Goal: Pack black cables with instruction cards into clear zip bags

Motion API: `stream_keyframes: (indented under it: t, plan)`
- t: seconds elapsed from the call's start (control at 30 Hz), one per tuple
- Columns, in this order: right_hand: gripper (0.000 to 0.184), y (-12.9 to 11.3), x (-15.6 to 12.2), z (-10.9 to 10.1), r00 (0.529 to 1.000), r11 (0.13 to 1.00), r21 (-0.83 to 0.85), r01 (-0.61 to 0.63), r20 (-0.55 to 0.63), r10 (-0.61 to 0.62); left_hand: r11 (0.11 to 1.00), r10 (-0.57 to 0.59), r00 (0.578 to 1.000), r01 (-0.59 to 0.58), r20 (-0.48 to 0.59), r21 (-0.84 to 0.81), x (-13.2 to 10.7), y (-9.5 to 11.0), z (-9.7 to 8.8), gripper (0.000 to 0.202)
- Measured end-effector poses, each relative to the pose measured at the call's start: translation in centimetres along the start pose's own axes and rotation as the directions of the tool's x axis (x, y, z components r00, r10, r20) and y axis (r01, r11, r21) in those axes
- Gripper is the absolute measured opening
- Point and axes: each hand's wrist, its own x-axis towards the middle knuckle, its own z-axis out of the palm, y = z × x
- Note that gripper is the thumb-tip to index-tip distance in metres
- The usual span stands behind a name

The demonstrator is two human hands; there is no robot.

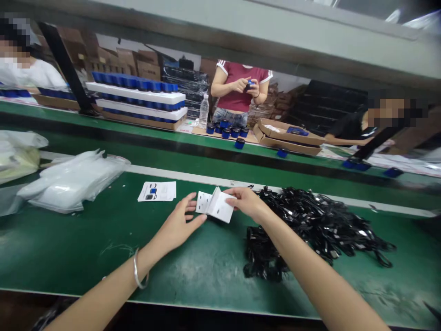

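Note:
A folded white card [215, 204] with small holes in one panel is in front of me on the green work mat [103, 266]. My right hand [246, 202] pinches its right edge. My left hand [179, 223] is just left of the card, fingers apart, holding nothing. I cannot tell whether its fingertips touch the card. A metal bangle [138, 271] circles my left wrist. To the left lies a printed white leaflet [157, 191] with pictures of small products. A tangled heap of black cables [310, 230] fills the mat to the right of my right hand.
Clear plastic bags [70, 181] are heaped at the mat's left side. Beyond a green conveyor [193, 147], a person in a red top [239, 87] holds a small blue-topped item. Blue-topped containers [225, 132], white foam trays [136, 94] and flat cardboard boxes [289, 137] stand there.

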Motion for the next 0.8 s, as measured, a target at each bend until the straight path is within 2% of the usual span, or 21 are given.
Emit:
stream_keyframes:
  t: [0.1, 0.2, 0.33, 0.43, 0.57, 0.6, 0.67, 0.73, 0.8]
  plan:
    - [0.012, 0.2, 2.9, -0.2, 0.999, 0.974, -0.222, 0.035, 0.036, -0.027, 0.984, -0.132, 0.991, 0.130, -0.002, -0.120, 1.3, 0.0, -0.3, 0.069]
    - [0.020, 0.5, 3.9, 0.5, 0.997, 0.901, -0.429, 0.068, -0.006, -0.078, 0.943, -0.218, 0.975, 0.224, 0.054, -0.248, 1.7, 0.4, -0.4, 0.064]
    - [0.028, 0.6, 1.9, 1.1, 0.979, 0.776, -0.626, 0.075, -0.101, -0.177, 0.895, -0.246, 0.961, 0.275, 0.123, -0.352, 2.3, 0.5, -0.4, 0.058]
    - [0.031, 0.8, -0.7, 1.7, 0.969, 0.693, -0.713, 0.107, -0.080, -0.232, 0.887, -0.237, 0.962, 0.271, 0.134, -0.374, 2.7, 0.3, -0.2, 0.039]
    - [0.026, 2.2, -2.5, 2.9, 0.958, 0.598, -0.775, 0.201, 0.029, -0.285, 0.914, -0.200, 0.971, 0.234, 0.134, -0.330, 3.1, 0.0, 0.4, 0.031]
    - [0.023, 2.6, -2.3, 3.2, 0.949, 0.544, -0.810, 0.219, 0.047, -0.313, 0.928, -0.184, 0.974, 0.218, 0.135, -0.303, 3.2, 0.0, 0.5, 0.031]
    - [0.020, 3.4, -1.6, 3.6, 0.917, 0.354, -0.903, 0.245, 0.098, -0.386, 0.958, -0.140, 0.980, 0.170, 0.140, -0.232, 3.4, -0.1, 0.6, 0.030]
    - [0.018, 4.1, -0.9, 3.6, 0.890, 0.208, -0.942, 0.265, 0.156, -0.428, 0.986, -0.086, 0.984, 0.107, 0.158, -0.128, 3.3, -0.2, 0.1, 0.029]
    - [0.017, 4.6, -0.7, 3.0, 0.872, 0.153, -0.946, 0.287, 0.192, -0.451, 1.000, -0.023, 0.983, 0.023, 0.183, 0.007, 2.6, -0.2, -1.2, 0.026]
